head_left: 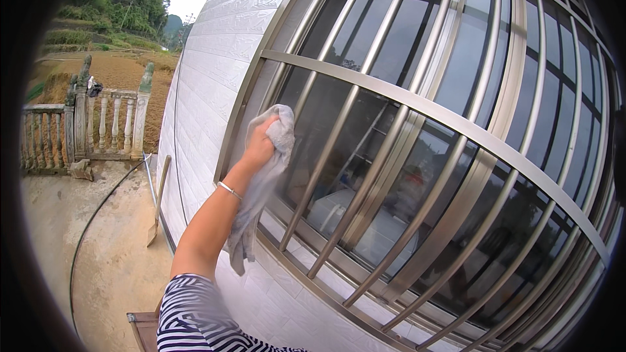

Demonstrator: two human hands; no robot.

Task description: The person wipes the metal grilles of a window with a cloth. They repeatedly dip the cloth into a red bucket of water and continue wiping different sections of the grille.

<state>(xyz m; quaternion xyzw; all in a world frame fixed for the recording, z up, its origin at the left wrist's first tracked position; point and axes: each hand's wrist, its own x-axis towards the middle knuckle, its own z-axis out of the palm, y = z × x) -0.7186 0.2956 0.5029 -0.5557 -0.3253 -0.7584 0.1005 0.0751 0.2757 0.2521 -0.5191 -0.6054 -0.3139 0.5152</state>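
My left hand (260,145) is closed on a damp-looking grey-white cloth (282,139). The cloth's loose end hangs down past my forearm, in front of the lower left corner of the window grille. This hand is at the leftmost upright bar (279,80), just below the flat metal crossbar (337,69). Whether the cloth wraps right around the bar is hidden by my fingers. A bangle circles my wrist. Behind the bars stands a sliding window (415,181) with reflecting panes. My right hand is out of view.
White brick-patterned wall cladding (220,58) borders the grille on the left. Against it leans a long-handled tool (160,195). A black hose or cable (90,230) curves over the concrete ground (117,254). Low on the left is a brown board-like piece (145,330). A stone balustrade (110,122) stands farther off.
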